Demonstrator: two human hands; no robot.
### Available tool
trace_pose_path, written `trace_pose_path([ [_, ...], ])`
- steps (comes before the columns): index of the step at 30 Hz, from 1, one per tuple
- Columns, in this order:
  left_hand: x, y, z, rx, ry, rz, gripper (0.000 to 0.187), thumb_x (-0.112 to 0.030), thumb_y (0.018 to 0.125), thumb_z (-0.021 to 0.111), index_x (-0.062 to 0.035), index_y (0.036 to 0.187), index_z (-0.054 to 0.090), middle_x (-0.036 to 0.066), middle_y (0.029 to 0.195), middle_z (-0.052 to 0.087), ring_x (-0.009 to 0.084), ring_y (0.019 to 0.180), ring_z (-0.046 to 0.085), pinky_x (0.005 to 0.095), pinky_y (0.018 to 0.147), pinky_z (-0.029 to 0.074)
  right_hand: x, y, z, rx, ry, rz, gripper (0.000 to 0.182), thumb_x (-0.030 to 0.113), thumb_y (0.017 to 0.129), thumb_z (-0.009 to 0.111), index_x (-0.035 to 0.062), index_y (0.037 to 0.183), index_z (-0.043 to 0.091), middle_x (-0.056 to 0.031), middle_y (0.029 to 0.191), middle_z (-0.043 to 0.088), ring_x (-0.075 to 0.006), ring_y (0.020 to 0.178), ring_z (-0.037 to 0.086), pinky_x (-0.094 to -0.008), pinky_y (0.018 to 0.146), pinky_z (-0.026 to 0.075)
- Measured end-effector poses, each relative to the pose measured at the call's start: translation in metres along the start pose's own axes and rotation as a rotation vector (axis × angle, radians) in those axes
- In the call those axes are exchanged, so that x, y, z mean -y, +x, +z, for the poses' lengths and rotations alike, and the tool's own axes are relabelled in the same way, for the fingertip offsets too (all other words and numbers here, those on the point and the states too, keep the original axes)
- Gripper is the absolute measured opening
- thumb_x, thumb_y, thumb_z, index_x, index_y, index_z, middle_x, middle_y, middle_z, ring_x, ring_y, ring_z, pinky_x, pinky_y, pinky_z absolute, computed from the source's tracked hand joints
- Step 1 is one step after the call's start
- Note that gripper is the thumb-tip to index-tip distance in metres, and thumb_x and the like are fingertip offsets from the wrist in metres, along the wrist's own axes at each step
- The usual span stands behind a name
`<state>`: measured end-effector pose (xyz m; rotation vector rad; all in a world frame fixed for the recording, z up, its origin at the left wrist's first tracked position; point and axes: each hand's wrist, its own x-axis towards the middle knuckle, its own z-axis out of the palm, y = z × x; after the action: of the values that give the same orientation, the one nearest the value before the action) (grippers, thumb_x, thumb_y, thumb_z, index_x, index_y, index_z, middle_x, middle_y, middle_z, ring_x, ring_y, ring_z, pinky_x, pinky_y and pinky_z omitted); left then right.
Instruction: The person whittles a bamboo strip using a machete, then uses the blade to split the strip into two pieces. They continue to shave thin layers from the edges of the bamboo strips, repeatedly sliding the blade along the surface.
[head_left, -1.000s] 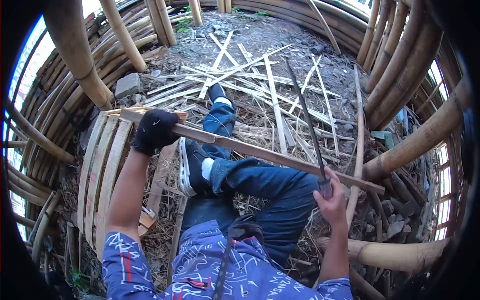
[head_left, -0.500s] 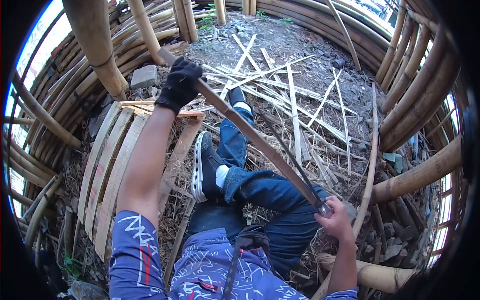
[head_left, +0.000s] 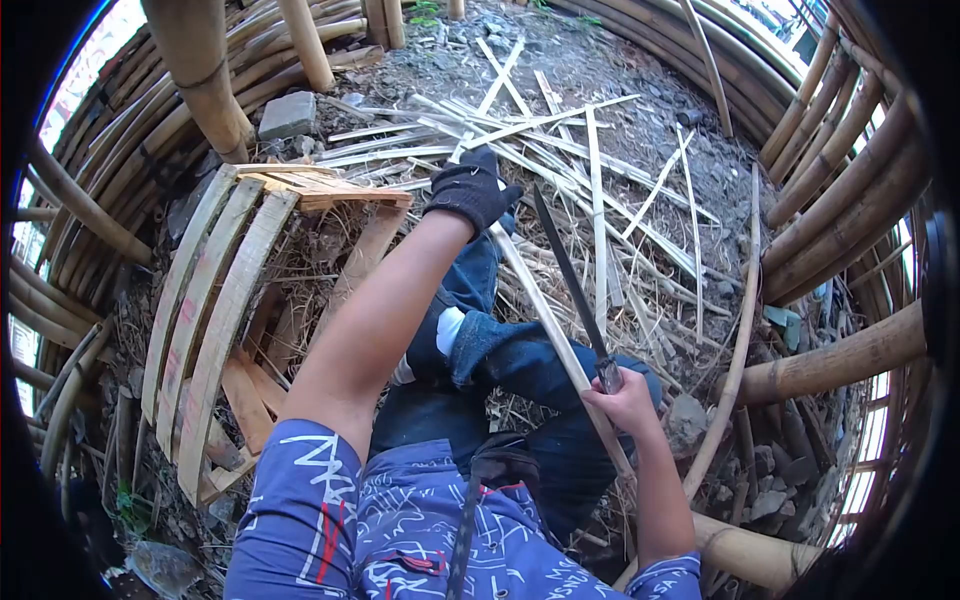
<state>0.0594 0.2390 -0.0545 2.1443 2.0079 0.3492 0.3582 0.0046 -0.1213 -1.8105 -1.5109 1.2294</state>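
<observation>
My left hand [head_left: 475, 192], in a black glove, is closed round the upper end of a long bamboo strip [head_left: 541, 311]. The strip slants down to the right across my jeans, pale side showing. In my bare right hand [head_left: 624, 398] is the handle of a long dark knife [head_left: 570, 270], its blade pointing up and slightly left, just right of the strip. Beyond my feet, many pale split strips [head_left: 594, 200] lie crossed on the ground.
A slatted wooden crate [head_left: 225, 320] stands at my left, with a grey block [head_left: 287, 116] behind it. Thick bamboo poles [head_left: 835, 352] rise and lean on both sides. Stones [head_left: 770, 497] lie at the lower right, and a long thin pole [head_left: 738, 370] lies right of my knee.
My gloved hand has moved right and down, and the strip now stands steeper with its paler side showing. The knife hand has shifted left and slightly up.
</observation>
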Motion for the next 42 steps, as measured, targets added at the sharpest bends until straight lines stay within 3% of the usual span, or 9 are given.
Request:
trace_pose_path([
  [7,-0.038,-0.001,-0.04,0.337,0.022,0.206,0.061,-0.049,0.082,0.059,-0.0012,0.12,0.06,0.027,0.127,0.056,0.0356,0.114,0.06,0.0449,0.099,0.046,-0.004,-0.006,0.025,-0.091,-0.109,-0.017,0.037,0.021,0.061,0.087,0.0014,0.081,0.062,-0.0034,0.073,0.065,-0.0102,0.065,0.06,-0.0286,0.063,0.05],
  [12,-0.102,-0.059,-0.054,0.593,0.535,0.83,0.036,-0.031,0.09,0.059,-0.0058,0.115,0.066,0.017,0.117,0.064,0.0283,0.096,0.067,0.038,0.085,0.053,-0.001,-0.009,0.047,-0.069,-0.293,-0.091,0.04,0.023,0.062,0.085,-0.0022,0.084,0.061,-0.0149,0.074,0.066,-0.0276,0.069,0.066,-0.0361,0.067,0.052],
  [13,-0.113,-0.079,-0.061,0.631,0.532,0.92,0.036,-0.031,0.09,0.059,-0.0058,0.115,0.066,0.017,0.117,0.064,0.0279,0.096,0.067,0.0379,0.084,0.053,-0.053,0.012,0.058,-0.108,-0.601,-0.659,0.038,0.025,0.065,0.082,-0.0011,0.085,0.062,-0.0139,0.075,0.066,-0.0282,0.07,0.066,-0.0374,0.067,0.052],
  [16,-0.123,-0.159,-0.091,0.585,0.39,1.18,0.035,-0.03,0.09,0.06,-0.0061,0.115,0.065,0.017,0.115,0.065,0.0268,0.095,0.067,0.0375,0.084,0.053,-0.014,-0.007,0.064,-0.139,-0.381,0.018,0.034,0.021,0.068,0.075,-0.0022,0.09,0.063,-0.0173,0.078,0.067,-0.031,0.073,0.068,-0.0392,0.067,0.052],
  [26,-0.092,-0.255,-0.126,0.261,-0.218,1.551,0.033,-0.028,0.091,0.061,-0.0069,0.116,0.064,0.015,0.11,0.065,0.023,0.094,0.066,0.0363,0.083,0.052,-0.003,-0.016,0.056,-0.2,-0.246,-0.004,0.027,0.014,0.066,0.07,-0.0031,0.086,0.062,-0.0125,0.071,0.065,-0.0171,0.065,0.062,-0.0312,0.063,0.05],
  [30,-0.089,-0.263,-0.122,0.238,-0.327,1.598,0.032,-0.027,0.091,0.062,-0.0072,0.117,0.063,0.014,0.108,0.066,0.0215,0.093,0.066,0.0358,0.083,0.052,0.003,-0.009,0.045,-0.173,-0.243,-0.037,0.029,0.016,0.066,0.07,-0.0037,0.084,0.061,-0.0185,0.07,0.065,-0.0257,0.064,0.066,-0.0349,0.063,0.052],
  [36,-0.095,-0.254,-0.112,0.264,-0.508,1.564,0.032,-0.025,0.091,0.063,-0.0077,0.117,0.063,0.012,0.104,0.066,0.0192,0.092,0.065,0.0351,0.082,0.052,-0.004,-0.003,0.028,-0.146,-0.279,-0.066,0.031,0.018,0.065,0.073,-0.0013,0.088,0.063,-0.0139,0.073,0.064,-0.0172,0.066,0.062,-0.0319,0.064,0.051],
  [40,-0.082,-0.227,-0.083,0.548,-0.694,1.162,0.031,-0.024,0.091,0.064,-0.008,0.118,0.062,0.012,0.102,0.066,0.0176,0.091,0.065,0.0346,0.082,0.051,0.013,-0.009,0.025,-0.141,-0.238,-0.053,0.031,0.018,0.065,0.072,-0.0015,0.088,0.062,-0.0138,0.071,0.064,-0.0167,0.066,0.062,-0.0314,0.065,0.05],
  [42,-0.07,-0.218,-0.077,1.09,-0.653,0.753,0.031,-0.027,0.092,0.064,-0.0072,0.116,0.061,0.014,0.103,0.066,0.0219,0.095,0.065,0.035,0.084,0.051,0.015,-0.019,0.017,-0.141,-0.214,-0.046,0.03,0.016,0.065,0.072,-0.0028,0.087,0.061,-0.0133,0.071,0.064,-0.0155,0.065,0.061,-0.0307,0.063,0.049],
])
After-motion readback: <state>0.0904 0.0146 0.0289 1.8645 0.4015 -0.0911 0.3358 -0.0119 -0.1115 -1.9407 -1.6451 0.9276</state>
